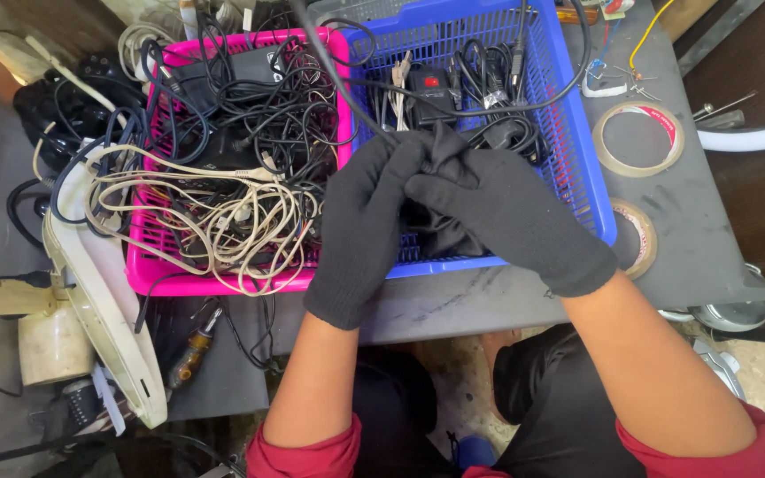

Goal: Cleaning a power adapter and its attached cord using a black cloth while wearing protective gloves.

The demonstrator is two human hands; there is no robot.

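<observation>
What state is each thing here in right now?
Left hand: gloved black, fingers pinching a black cable.
Right hand: gloved black, closed on the same cable.
Black cable: gripped between both hands.
Pink basket: full of tangled cables.
Blue basket: part filled with black cables.
Tape rolls: lying flat.

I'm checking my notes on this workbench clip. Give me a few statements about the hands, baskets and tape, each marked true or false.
1. Both hands wear black knit gloves. True: left hand, right hand.
2. The pink basket sits to the right of the blue basket. False: it is on the left.
3. The pink basket holds tangled black and cream cables. True.
4. Two tape rolls lie inside the blue basket. False: they lie on the grey table beside it.
5. The hands are far apart. False: they meet over a black cable at the blue basket.
</observation>
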